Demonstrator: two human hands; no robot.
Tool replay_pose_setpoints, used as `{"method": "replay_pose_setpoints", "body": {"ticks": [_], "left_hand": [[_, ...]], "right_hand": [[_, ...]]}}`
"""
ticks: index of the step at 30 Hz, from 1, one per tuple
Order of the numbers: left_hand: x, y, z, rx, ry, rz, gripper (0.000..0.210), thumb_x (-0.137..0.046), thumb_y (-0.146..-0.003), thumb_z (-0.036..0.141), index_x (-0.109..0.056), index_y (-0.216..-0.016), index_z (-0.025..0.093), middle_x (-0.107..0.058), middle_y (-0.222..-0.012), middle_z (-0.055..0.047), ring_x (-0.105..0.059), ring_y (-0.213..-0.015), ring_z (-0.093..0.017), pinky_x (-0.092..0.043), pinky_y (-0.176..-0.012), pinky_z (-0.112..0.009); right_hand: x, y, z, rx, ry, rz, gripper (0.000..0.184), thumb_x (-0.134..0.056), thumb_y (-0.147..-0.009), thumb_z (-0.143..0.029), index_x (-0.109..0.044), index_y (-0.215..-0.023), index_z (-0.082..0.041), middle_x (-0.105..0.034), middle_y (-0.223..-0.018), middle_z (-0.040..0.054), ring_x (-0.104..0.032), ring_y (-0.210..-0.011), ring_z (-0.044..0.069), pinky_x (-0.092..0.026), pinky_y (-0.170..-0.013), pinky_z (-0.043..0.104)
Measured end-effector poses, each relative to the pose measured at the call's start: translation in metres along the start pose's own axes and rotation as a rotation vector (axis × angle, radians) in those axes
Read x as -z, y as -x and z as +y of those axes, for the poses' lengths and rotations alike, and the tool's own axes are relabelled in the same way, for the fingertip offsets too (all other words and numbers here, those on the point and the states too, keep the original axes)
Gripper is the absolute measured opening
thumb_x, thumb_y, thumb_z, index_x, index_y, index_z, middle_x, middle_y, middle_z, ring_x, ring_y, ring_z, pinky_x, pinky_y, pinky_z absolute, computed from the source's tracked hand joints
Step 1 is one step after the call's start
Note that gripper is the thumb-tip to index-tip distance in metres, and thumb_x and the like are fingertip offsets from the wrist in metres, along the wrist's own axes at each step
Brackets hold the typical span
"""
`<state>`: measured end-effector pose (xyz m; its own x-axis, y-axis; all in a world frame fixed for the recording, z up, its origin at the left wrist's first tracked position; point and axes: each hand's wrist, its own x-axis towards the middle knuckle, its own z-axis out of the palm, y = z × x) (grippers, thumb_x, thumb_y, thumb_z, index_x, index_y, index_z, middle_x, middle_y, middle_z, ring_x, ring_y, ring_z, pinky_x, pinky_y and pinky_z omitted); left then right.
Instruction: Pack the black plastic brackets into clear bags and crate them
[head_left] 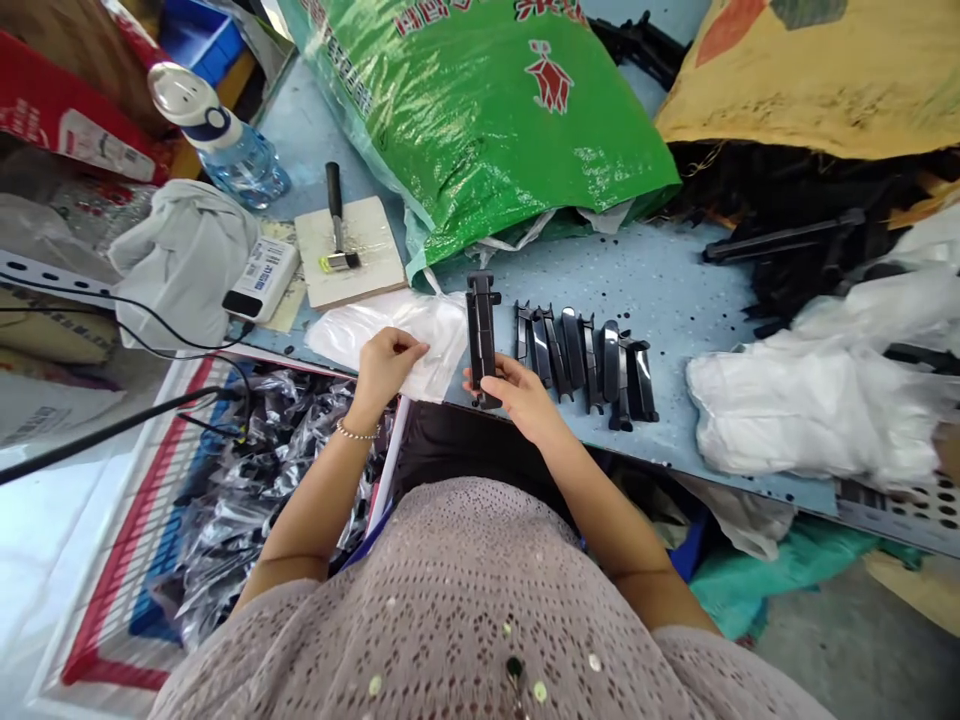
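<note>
The speckled blue tabletop (679, 305) carries a row of black pieces (573, 347); left of it my right hand (521, 395) grips a black plastic part (480, 335). My left hand (390, 365) rests over white plastic bags (352, 325); I can't tell whether it pinches one. A green sack (487, 130) is cut off above; my left arm (304, 515) partly hides a crate (120, 550) of wrapped items.

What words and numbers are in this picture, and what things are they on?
None is clear enough to quote.
Green bag: red Chinese characters, partly cut off.
Red box: white print, too small.
White gadget: label, too small.
White sack, far left: blurred print.
</note>
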<state>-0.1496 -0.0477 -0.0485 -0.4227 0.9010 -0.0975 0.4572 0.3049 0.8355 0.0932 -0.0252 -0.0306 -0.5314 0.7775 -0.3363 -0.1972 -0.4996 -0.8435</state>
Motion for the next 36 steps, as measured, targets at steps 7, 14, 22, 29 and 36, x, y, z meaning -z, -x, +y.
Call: {"method": "replay_pose_setpoints", "body": {"ticks": [7, 14, 22, 29, 36], "left_hand": [[0.007, -0.006, 0.001, 0.102, 0.346, -0.021, 0.023, -0.074, -0.073, 0.02, -0.055, -0.086, 0.021, -0.064, -0.068, 0.004, -0.057, -0.057, -0.011, -0.044, -0.056, -0.023], [0.003, 0.011, 0.011, 0.02, 0.463, -0.053, 0.032, -0.076, -0.073, 0.018, -0.049, -0.088, 0.023, -0.067, -0.077, 0.002, -0.067, -0.072, -0.013, -0.051, -0.066, -0.025], [-0.002, 0.008, -0.003, 0.034, 0.329, 0.002, 0.031, -0.078, -0.073, 0.017, -0.052, -0.089, 0.022, -0.069, -0.078, 0.002, -0.065, -0.069, -0.013, -0.052, -0.066, -0.026], [0.001, 0.014, 0.007, 0.002, 0.231, -0.018, 0.021, -0.071, -0.079, 0.021, -0.052, -0.089, 0.022, -0.065, -0.08, 0.001, -0.062, -0.07, -0.014, -0.051, -0.067, -0.028], [0.055, 0.009, 0.037, -0.452, -0.53, 0.068, 0.027, -0.047, -0.089, 0.009, -0.072, -0.087, 0.02, -0.066, -0.115, -0.012, -0.06, -0.103, -0.027, -0.05, -0.094, -0.046]], "right_hand": [[-0.023, -0.027, -0.011, -0.086, -0.213, -0.186, 0.048, -0.081, -0.077, -0.049, -0.069, -0.115, -0.021, -0.077, -0.114, 0.009, -0.073, -0.089, 0.021, -0.058, -0.073, 0.031], [-0.03, -0.037, -0.002, -0.099, -0.224, -0.167, 0.04, -0.082, -0.077, -0.046, -0.07, -0.106, -0.022, -0.076, -0.103, 0.0064, -0.072, -0.082, 0.019, -0.057, -0.072, 0.031], [-0.031, -0.039, 0.001, -0.079, -0.239, -0.17, 0.042, -0.081, -0.077, -0.045, -0.069, -0.11, -0.021, -0.077, -0.114, 0.0068, -0.072, -0.08, 0.016, -0.058, -0.078, 0.03], [-0.032, -0.049, 0.013, -0.157, -0.283, -0.098, 0.038, -0.081, -0.077, -0.043, -0.07, -0.105, -0.02, -0.078, -0.107, 0.0065, -0.072, -0.082, 0.016, -0.058, -0.076, 0.029], [-0.033, -0.048, 0.02, -0.167, -0.256, -0.055, 0.032, -0.082, -0.075, -0.04, -0.071, -0.097, -0.019, -0.074, -0.087, 0.0024, -0.07, -0.079, 0.016, -0.056, -0.07, 0.025]]}}
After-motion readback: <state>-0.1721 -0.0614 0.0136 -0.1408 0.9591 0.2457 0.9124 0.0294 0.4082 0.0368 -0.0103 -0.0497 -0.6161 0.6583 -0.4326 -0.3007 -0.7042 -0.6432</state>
